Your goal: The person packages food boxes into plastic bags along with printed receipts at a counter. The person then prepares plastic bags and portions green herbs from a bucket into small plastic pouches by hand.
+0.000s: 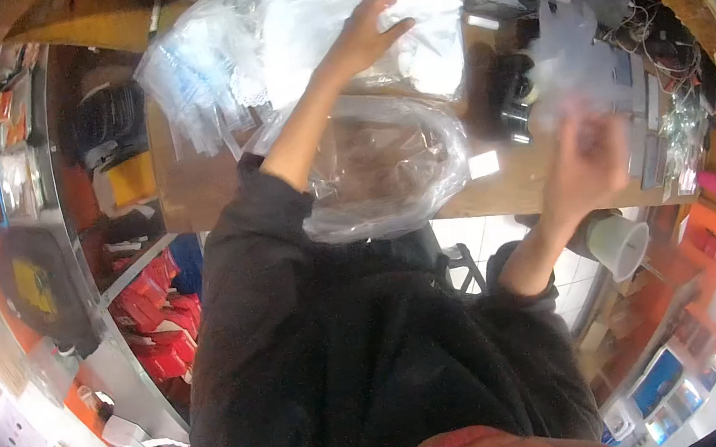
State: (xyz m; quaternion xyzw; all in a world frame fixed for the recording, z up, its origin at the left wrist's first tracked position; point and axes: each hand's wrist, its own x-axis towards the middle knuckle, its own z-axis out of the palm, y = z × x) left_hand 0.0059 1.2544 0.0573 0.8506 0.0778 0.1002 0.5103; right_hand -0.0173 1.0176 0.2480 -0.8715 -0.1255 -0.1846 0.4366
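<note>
My left hand reaches over the far side of the table, thumb and fingers apart, at a pile of white plastic bags. Whether its fingertips touch the pile I cannot tell. Blurred by motion, my right hand is raised at the right with its fingers closed. A thin translucent plastic bag, also smeared, extends from it. Between my arms lies a large crumpled clear plastic bag by the near table edge. More clear plastic bags spread out at the far left.
A white label sits beside the large clear bag on the brown table. Black device and tangled cables stand at the right. A white cup-shaped object is below the right table edge. Shelves with red packets flank the left.
</note>
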